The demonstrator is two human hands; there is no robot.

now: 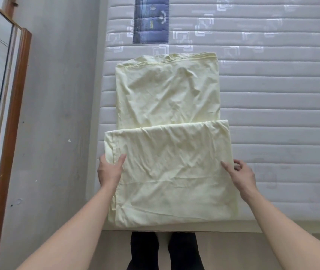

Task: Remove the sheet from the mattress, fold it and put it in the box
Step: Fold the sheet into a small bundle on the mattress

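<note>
The creased cotton sheet [167, 133] is pale yellow, plain. The quilted mattress [282, 84] is light grey with white square motifs and horizontal stitched bands; its rectangular label [151, 20] is dark blue. The concrete floor [57, 114] is grey. The wooden frame [9, 133] is reddish brown. The trousers [145, 250] are black.

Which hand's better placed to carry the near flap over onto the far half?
Left, marginally. The left hand already pinches the pale yellow sheet's near flap edge, thumb on top. The right hand touches its edge with looser fingers; grip unclear.
</note>
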